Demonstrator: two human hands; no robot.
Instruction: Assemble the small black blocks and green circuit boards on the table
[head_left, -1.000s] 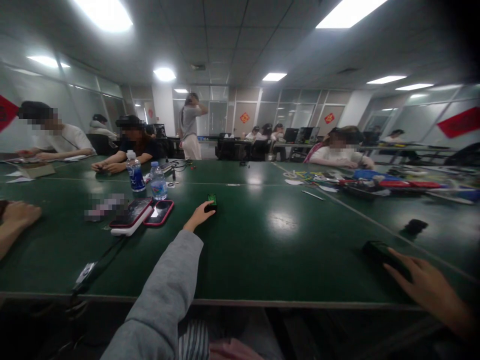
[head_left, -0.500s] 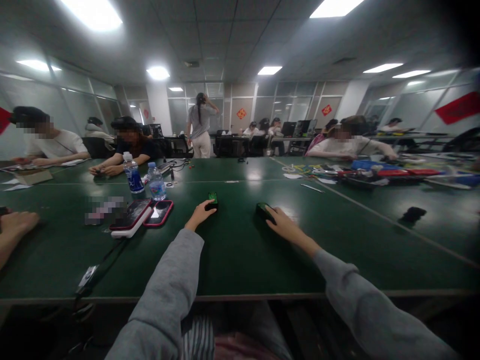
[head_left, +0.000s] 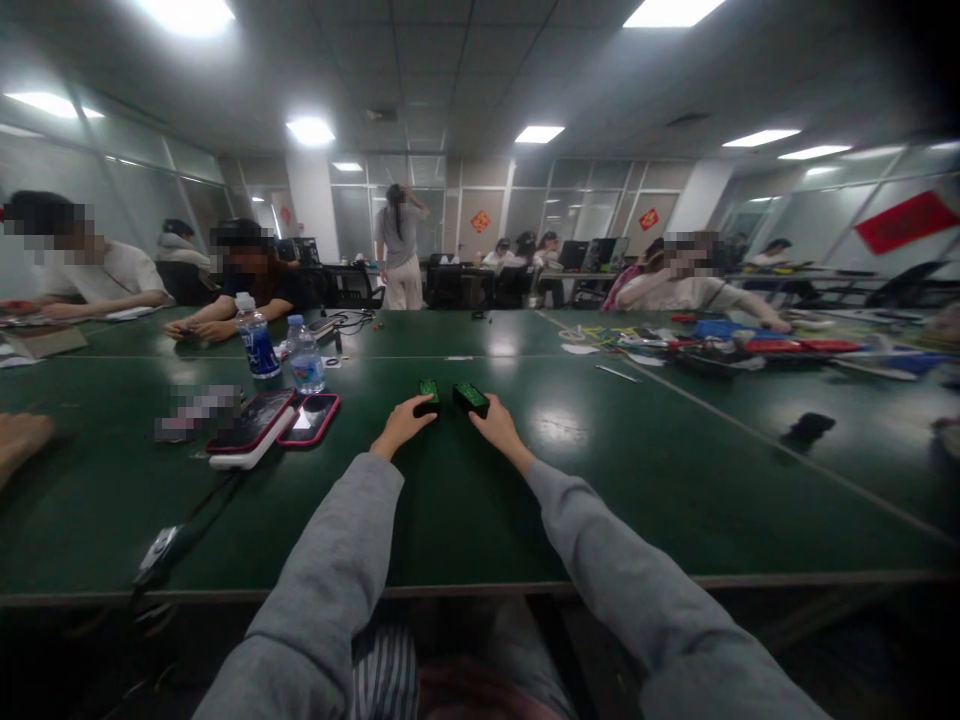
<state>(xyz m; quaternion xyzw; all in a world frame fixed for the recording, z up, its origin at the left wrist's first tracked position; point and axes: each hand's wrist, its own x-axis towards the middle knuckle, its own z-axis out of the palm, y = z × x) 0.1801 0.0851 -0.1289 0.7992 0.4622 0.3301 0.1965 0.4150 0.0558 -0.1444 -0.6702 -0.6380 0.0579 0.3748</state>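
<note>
My left hand (head_left: 406, 422) is closed on a small black box with a green patterned top (head_left: 428, 393), low over the green table (head_left: 465, 510). A second box of the same look (head_left: 469, 397) is gripped by my right hand (head_left: 497, 425), its top tilted toward the left. The two boxes stand close side by side with a narrow gap between them. Thumbs lie along the near sides; the other fingers are mostly hidden. What the green pattern is, I cannot make out.
To the left are a phone with a pink case (head_left: 309, 419), a larger dark device on a white block (head_left: 251, 425), and two bottles, one blue-labelled (head_left: 257, 340). A small black object (head_left: 810, 428) lies right. Tools and cables (head_left: 757, 347) crowd the back right. Several people sit around.
My right hand has moved left with its box, bringing it beside the left one and turning its green top into view. My left hand has hardly moved.
</note>
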